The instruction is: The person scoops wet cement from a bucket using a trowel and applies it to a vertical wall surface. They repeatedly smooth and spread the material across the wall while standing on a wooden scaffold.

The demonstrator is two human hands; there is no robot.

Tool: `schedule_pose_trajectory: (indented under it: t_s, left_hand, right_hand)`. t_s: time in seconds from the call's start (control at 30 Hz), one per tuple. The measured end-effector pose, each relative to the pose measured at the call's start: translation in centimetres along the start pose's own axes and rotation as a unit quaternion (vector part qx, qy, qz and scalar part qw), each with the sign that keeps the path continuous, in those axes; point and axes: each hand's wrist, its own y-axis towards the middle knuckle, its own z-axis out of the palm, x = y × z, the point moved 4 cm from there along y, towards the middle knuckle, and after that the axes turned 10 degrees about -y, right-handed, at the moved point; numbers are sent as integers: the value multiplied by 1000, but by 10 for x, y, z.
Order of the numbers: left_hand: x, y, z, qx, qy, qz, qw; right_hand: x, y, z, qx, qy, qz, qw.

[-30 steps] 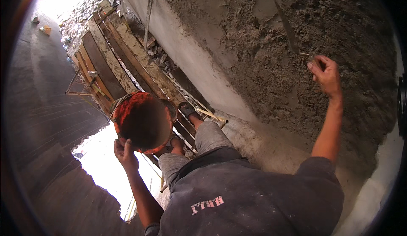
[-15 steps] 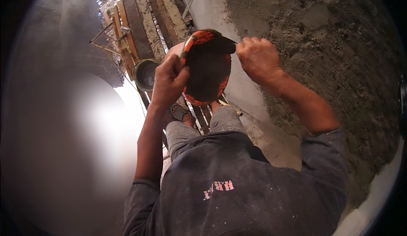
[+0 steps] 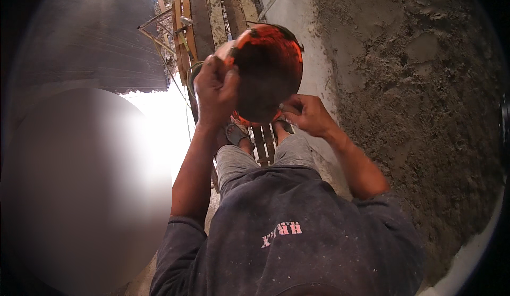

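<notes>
An orange bucket (image 3: 268, 78), dark and crusted inside, hangs in front of my body with its round mouth turned up toward me. My left hand (image 3: 215, 89) is closed on its left rim, thumb over the edge. At the lower right rim sits my right hand (image 3: 308, 114), fingers curled and thumb pinched against the edge. A thin dark strip, perhaps the bucket's handle, runs along the upper right rim. Shadow hides what lies deep inside.
Wooden planks (image 3: 199, 17) form a narrow walkway with gaps under my feet. On the right rises a wall (image 3: 393, 83) of rough wet mortar. Behind my left hand a second bucket (image 3: 192, 78) is mostly hidden. A thin wooden frame (image 3: 159, 33) stands at the far left.
My right hand has moved down from the upper right of the bucket, where it was at a dark strip, to the lower right rim. The bucket's mouth faces me more fully.
</notes>
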Motion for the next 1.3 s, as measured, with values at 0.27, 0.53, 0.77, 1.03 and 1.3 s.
schedule_pose_trajectory:
  t_s: [0.27,0.53,0.77,1.03,1.3]
  left_hand:
    - [19,-2,-23,-56,-154,-48,985]
    - [45,-24,-32,-56,-177,-89,979]
    - [58,-45,-37,-53,-71,-109,990]
    - [87,-49,-34,-39,-120,-153,980]
    - [58,-16,34,44,-104,-129,985]
  right_hand:
    - [24,-5,-31,-63,-34,12,997]
    - [-7,-26,-61,-8,31,11,999]
    - [-181,-87,-133,-42,245,235,940]
    - [-37,-243,-402,-387,-106,225,888]
    - [5,-127,-249,-116,-241,180,947]
